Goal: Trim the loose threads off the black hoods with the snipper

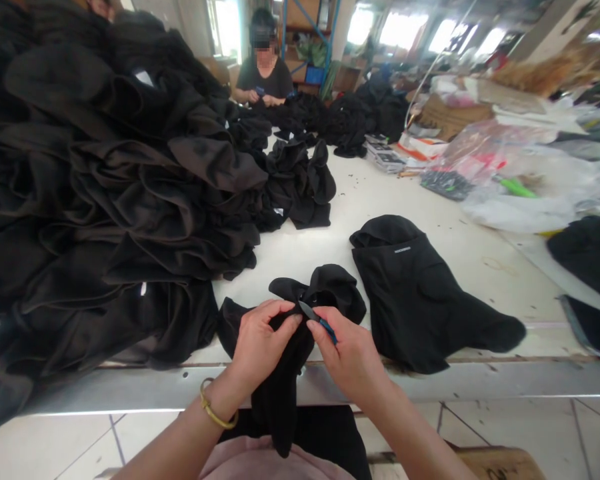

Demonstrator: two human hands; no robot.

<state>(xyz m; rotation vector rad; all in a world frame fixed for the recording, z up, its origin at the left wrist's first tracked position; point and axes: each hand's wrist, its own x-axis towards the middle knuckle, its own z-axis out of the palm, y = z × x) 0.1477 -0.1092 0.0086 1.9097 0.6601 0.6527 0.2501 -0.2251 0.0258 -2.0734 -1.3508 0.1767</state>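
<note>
My left hand [260, 343] pinches a fold of a black fabric garment [325, 290] that hangs over the near table edge. A gold bangle sits on that wrist. My right hand [347, 357] is closed on small blue-handled thread snips [317, 318], their blades touching the cloth right beside my left fingertips. A flat pile of similar black garments [420, 293] lies just to the right on the white table [470, 257].
A huge heap of black garments [105, 180] fills the left half of the table. Clear plastic bags [525, 180] and boxes clutter the far right. Another person [265, 73] sits at the far end handling black cloth.
</note>
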